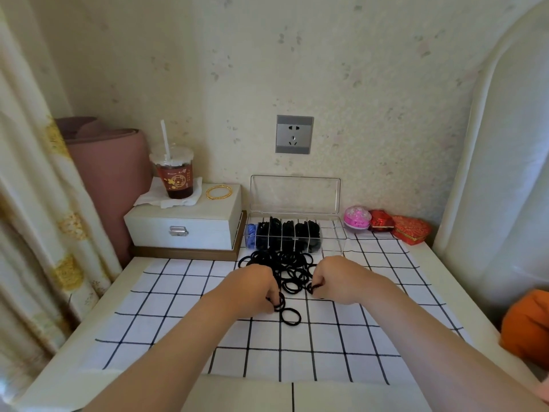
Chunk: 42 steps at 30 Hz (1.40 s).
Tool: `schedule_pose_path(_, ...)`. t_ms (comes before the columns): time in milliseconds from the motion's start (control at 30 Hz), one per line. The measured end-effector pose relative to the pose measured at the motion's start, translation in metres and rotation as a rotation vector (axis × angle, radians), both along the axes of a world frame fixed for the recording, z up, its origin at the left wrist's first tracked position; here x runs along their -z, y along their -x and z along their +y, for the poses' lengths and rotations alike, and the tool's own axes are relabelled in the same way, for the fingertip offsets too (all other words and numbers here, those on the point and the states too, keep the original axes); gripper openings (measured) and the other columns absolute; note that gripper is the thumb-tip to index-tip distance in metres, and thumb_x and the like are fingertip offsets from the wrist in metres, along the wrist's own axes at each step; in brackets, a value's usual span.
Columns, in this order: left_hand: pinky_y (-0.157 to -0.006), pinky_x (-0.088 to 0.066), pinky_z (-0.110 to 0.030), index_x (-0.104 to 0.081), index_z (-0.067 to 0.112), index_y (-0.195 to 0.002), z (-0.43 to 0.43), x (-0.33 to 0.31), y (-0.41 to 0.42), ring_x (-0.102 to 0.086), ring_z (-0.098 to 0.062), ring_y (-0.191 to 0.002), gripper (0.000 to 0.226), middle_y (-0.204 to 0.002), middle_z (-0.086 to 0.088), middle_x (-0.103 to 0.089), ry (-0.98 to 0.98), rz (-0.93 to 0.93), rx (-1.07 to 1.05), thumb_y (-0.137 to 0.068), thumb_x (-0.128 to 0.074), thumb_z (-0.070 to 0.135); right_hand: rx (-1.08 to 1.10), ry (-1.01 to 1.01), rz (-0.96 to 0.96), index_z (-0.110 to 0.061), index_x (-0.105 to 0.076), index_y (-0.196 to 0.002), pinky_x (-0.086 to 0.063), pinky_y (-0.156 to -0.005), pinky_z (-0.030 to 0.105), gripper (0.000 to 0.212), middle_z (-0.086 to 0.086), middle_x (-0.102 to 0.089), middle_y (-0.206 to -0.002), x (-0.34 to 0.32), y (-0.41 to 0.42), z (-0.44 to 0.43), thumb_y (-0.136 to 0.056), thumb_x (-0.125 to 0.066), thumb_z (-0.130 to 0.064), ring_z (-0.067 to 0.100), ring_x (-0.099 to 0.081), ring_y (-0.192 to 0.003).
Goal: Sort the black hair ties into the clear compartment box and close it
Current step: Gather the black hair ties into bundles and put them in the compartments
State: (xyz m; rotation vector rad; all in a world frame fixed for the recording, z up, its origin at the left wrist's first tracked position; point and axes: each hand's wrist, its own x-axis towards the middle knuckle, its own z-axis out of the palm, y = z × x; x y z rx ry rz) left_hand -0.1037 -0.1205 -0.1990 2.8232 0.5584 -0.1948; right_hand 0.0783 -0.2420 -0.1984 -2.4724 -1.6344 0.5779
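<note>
A loose pile of black hair ties (pixel 289 269) lies on the checked cloth (pixel 178 316), just in front of the clear compartment box (pixel 338 233). The box's lid (pixel 295 195) stands upright and open. Several of its left compartments hold black ties, the far-left one holds blue items, and the right end looks empty. My left hand (pixel 255 288) is closed on black ties at the pile's near left edge, with one tie (pixel 291 316) lying just beside it. My right hand (pixel 337 281) pinches black ties at the pile's right side.
A white jewellery box (pixel 185 226) at the back left carries a drink cup with a straw (pixel 175 173) and a gold bangle (pixel 219 192). Pink and red trinket boxes (pixel 386 223) sit to the right of the clear box. A curtain hangs left; a wall socket (pixel 294 134) is behind.
</note>
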Motion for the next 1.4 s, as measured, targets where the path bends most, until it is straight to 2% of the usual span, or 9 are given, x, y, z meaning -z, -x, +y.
schedule_pose_path(100, -0.081, -0.048, -0.026, -0.073, 0.025, -0.105, -0.003, 0.002, 0.002, -0.053, -0.009, -0.092, 0.017, -0.109, 0.009, -0.059, -0.052, -0.044, 0.055, -0.091, -0.064, 0.027, 0.0, -0.057, 0.086, -0.014, -0.075, -0.085, -0.056, -0.077, 0.039, 0.016, 0.01, -0.073, -0.093, -0.007, 0.001, 0.0, -0.085, -0.071, -0.03, 0.026, -0.069, -0.084)
schedule_pose_path(233, -0.08, -0.051, -0.03, -0.061, 0.023, -0.102, 0.0, 0.003, 0.008, -0.058, -0.014, -0.09, 0.01, -0.101, 0.005, -0.06, 0.047, -0.123, 0.021, -0.096, -0.054, 0.029, 0.07, -0.16, 0.214, -0.02, -0.071, -0.092, -0.055, -0.054, 0.028, 0.005, 0.003, -0.072, -0.088, -0.02, -0.001, -0.005, -0.09, -0.069, -0.023, 0.011, -0.07, -0.064)
schedule_pose_path(333, -0.074, -0.05, -0.026, -0.055, 0.03, -0.097, 0.003, -0.002, 0.009, -0.06, -0.01, -0.082, 0.004, -0.092, 0.008, -0.064, 0.215, -0.237, -0.071, -0.099, -0.051, 0.028, 0.131, -0.213, 0.27, -0.016, -0.069, -0.105, -0.058, -0.056, 0.027, 0.014, 0.002, -0.066, -0.088, -0.021, -0.007, -0.008, -0.092, -0.066, -0.01, 0.013, -0.072, -0.063)
schedule_pose_path(500, -0.082, -0.049, -0.02, -0.064, 0.026, -0.106, -0.005, -0.006, 0.006, -0.062, 0.0, -0.087, 0.011, -0.092, 0.014, -0.067, 0.471, -0.195, -0.063, -0.097, -0.056, 0.025, 0.1, -0.18, 0.16, -0.021, -0.077, -0.098, -0.041, -0.057, 0.001, 0.019, -0.016, -0.065, -0.083, -0.019, -0.012, -0.006, -0.091, -0.066, -0.007, 0.001, -0.062, -0.075)
schedule_pose_path(700, -0.075, -0.043, -0.017, -0.068, 0.023, -0.11, -0.013, 0.005, -0.004, -0.057, -0.007, -0.09, 0.018, -0.096, 0.014, -0.06, 0.286, -0.081, 0.029, -0.095, -0.06, 0.02, 0.112, -0.251, 0.148, -0.034, -0.069, -0.076, -0.038, -0.057, 0.005, 0.036, -0.021, -0.059, -0.075, -0.019, -0.007, 0.0, -0.09, -0.06, -0.002, -0.005, -0.056, -0.066)
schedule_pose_path(867, -0.083, -0.043, -0.017, -0.072, 0.029, -0.113, -0.015, 0.008, -0.01, -0.059, -0.005, -0.098, 0.025, -0.112, 0.012, -0.068, 0.197, -0.085, 0.063, -0.089, -0.067, 0.023, 0.053, -0.247, 0.204, -0.024, -0.078, -0.1, -0.058, -0.074, 0.022, 0.025, -0.014, -0.067, -0.093, -0.012, 0.005, 0.006, -0.093, -0.061, -0.007, 0.006, -0.069, -0.069)
schedule_pose_path(1067, -0.091, -0.052, -0.029, -0.075, 0.028, -0.11, -0.014, 0.007, -0.013, -0.065, -0.011, -0.094, 0.022, -0.105, 0.006, -0.073, 0.227, -0.116, 0.009, -0.092, -0.063, 0.021, 0.015, -0.273, 0.216, -0.023, -0.077, -0.097, -0.061, -0.074, 0.035, 0.027, -0.009, -0.073, -0.088, -0.012, 0.013, 0.015, -0.091, -0.058, -0.003, 0.013, -0.074, -0.07)
schedule_pose_path(1267, -0.091, -0.048, -0.02, -0.072, 0.029, -0.117, -0.01, 0.006, -0.001, -0.063, -0.005, -0.097, 0.027, -0.112, 0.011, -0.072, 0.332, -0.102, 0.017, -0.092, -0.065, 0.022, -0.071, -0.197, 0.155, -0.018, -0.077, -0.103, -0.043, -0.059, 0.006, 0.021, -0.018, -0.062, -0.066, -0.009, 0.021, 0.018, -0.091, -0.063, -0.008, -0.007, -0.061, -0.054)
schedule_pose_path(1400, -0.091, -0.048, -0.026, -0.075, 0.025, -0.113, -0.019, 0.014, -0.001, -0.063, -0.008, -0.094, 0.024, -0.104, 0.008, -0.074, 0.311, -0.106, 0.04, -0.092, -0.063, 0.022, -0.148, -0.143, 0.041, -0.018, -0.075, -0.113, -0.04, -0.064, 0.009, 0.025, -0.009, -0.072, -0.092, -0.002, 0.03, 0.022, -0.092, -0.062, -0.012, -0.005, -0.06, -0.069)
